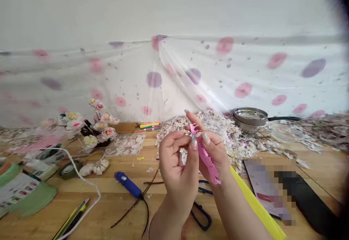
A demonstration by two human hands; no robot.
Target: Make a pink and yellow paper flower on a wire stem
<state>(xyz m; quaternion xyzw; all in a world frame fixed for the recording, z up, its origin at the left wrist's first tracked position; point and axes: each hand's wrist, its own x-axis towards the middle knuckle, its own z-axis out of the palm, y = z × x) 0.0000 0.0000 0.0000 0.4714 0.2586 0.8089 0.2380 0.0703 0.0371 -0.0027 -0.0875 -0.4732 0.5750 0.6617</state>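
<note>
Both of my hands are raised over the wooden table (114, 203), working a fringed strip of pink paper (206, 157). My left hand (177, 167) pinches the upper end of the strip between thumb and curled fingers. My right hand (211, 147) grips the strip from behind, its thumb pressed on the paper and one finger lifted. The strip hangs down past my right wrist.
A blue glue gun (128, 184) with a dark cord lies left of my hands; blue-handled scissors (201, 216) lie beneath them. Paper flowers (102, 123) and coloured pens (149, 126) sit at back left. Paper scraps (245, 142), a metal pan (251, 118), a yellow sheet (256, 205) are right.
</note>
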